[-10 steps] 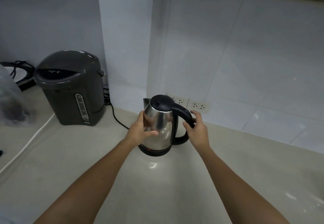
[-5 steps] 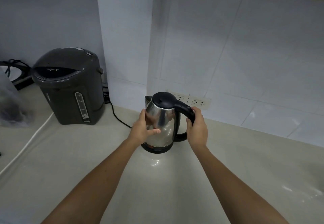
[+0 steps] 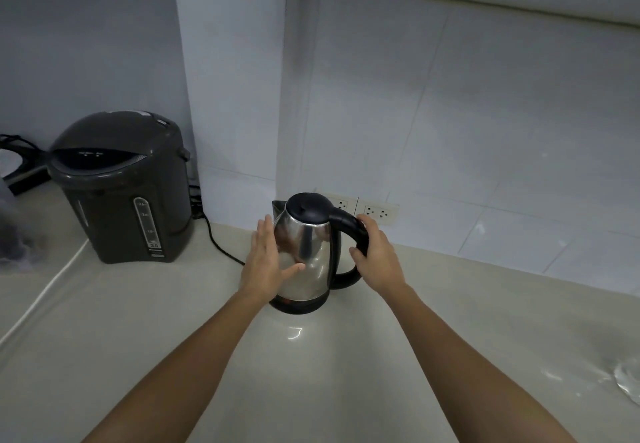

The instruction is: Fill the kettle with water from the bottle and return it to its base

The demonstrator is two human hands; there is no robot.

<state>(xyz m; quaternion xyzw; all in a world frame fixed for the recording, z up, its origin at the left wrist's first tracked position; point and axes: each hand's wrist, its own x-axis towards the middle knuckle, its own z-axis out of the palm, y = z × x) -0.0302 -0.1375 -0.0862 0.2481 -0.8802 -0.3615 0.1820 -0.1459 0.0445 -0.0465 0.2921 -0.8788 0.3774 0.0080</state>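
The dark grey, rounded plastic water boiler [image 3: 121, 189] carries a gauge strip — marked 2.0, 1.0 and, at its foot, 3.0; other print is unreadable.

Shiny silver kettle [image 3: 304, 262] with black lid, handle and base. Dark grey hot-water dispenser [image 3: 121, 188] with pale gauge strip. Glossy beige surface [image 3: 311, 373]. White tiled wall [image 3: 485, 113], white sockets [image 3: 377, 213], black cord [image 3: 218, 245].
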